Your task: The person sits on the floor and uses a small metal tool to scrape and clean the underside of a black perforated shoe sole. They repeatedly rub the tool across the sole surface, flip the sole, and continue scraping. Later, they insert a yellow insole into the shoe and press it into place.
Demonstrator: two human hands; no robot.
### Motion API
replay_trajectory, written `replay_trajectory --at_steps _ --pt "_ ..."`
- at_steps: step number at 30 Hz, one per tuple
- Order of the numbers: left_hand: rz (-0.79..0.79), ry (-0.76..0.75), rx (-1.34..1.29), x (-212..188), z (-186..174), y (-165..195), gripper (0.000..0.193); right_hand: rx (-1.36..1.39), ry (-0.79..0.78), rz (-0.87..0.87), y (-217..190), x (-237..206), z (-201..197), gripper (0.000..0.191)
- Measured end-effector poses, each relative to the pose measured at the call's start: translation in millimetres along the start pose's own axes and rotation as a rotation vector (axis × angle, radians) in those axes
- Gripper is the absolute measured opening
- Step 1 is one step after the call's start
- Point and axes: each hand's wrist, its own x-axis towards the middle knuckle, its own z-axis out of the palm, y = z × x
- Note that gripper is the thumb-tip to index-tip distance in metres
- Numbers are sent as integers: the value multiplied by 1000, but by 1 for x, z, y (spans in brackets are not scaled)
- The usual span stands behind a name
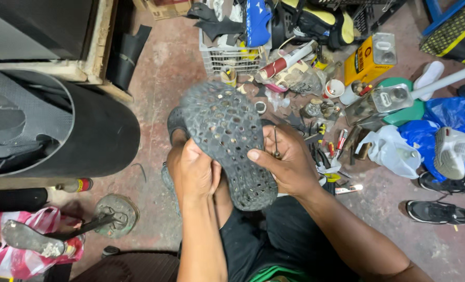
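A dark grey shoe sole [227, 138] with a honeycomb tread and many holes is held upside down over my lap. My left hand [192, 175] grips its near left edge, thumb on the tread. My right hand [287, 162] holds the right edge with the thumb pressed on the sole, and a thin metal needle or awl [276, 143] sits between its fingers, pointing up.
Tools, tubes and small pots [321, 120] lie scattered on the reddish floor to the right. A white basket [232, 55] stands behind the sole. Blue bags [452, 115] and shoes [439, 211] lie far right. A black rubber roll [86, 136] and an iron shoe last [115, 214] stand left.
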Motion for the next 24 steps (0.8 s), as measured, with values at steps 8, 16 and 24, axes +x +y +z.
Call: replay_trajectory --at_steps 8,16,24 --pt "-61 -68 203 -10 -3 -11 33 -575 91 -316 -3 -3 -8 43" --pt "-54 -129 235 -6 4 -2 33 -458 105 -315 5 -11 -10 38" --pt "-106 -156 280 -7 3 0 30 -578 214 -237 8 -24 -13 38"
